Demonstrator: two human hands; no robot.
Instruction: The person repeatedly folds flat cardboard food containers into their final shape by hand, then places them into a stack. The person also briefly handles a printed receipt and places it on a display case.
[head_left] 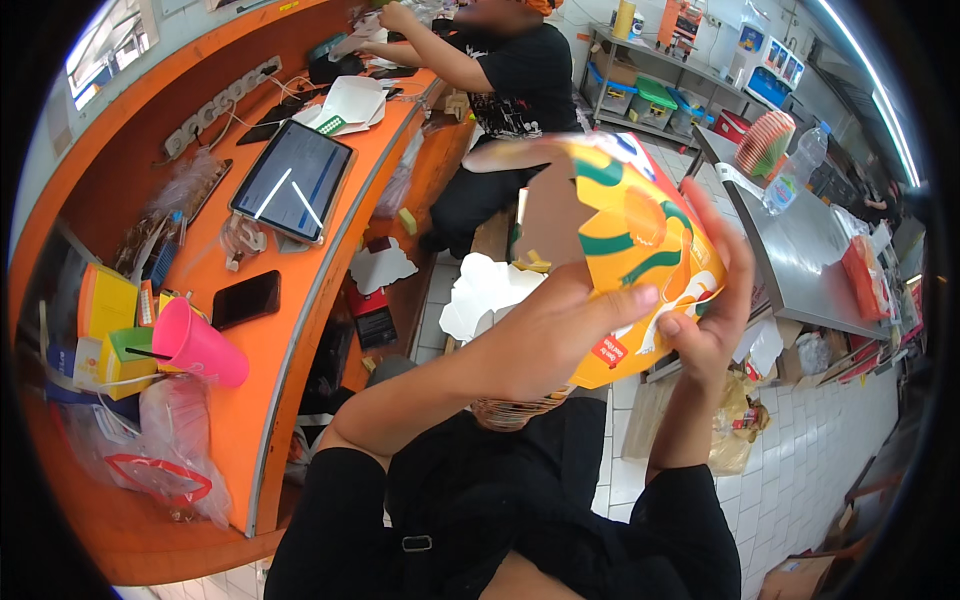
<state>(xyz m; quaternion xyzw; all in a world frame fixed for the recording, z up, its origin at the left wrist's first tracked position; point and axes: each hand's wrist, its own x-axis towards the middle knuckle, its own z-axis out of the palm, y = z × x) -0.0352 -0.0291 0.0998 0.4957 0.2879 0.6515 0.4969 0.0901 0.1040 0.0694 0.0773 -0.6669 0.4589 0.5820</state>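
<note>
A yellow, green and red printed cardboard food box (655,235) is held up in front of my chest, its scalloped flaps standing open at the top left and partly blurred. My left hand (560,335) grips its lower left side, thumb lying across the printed face. On the other side my right hand (715,300) holds the box's right edge, thumb in front and fingers along the side. Below my left hand sits a white scalloped cardboard piece (485,295). Under my left wrist shows a stack of thin brown layered edges (520,412), mostly hidden.
An orange counter (225,400) on my left carries a tablet (295,182), a phone (247,299) and a pink cup (203,343). Another person (515,75) sits ahead, hands at the counter. To the right, a steel table (810,255) holds a plastic bottle (797,168).
</note>
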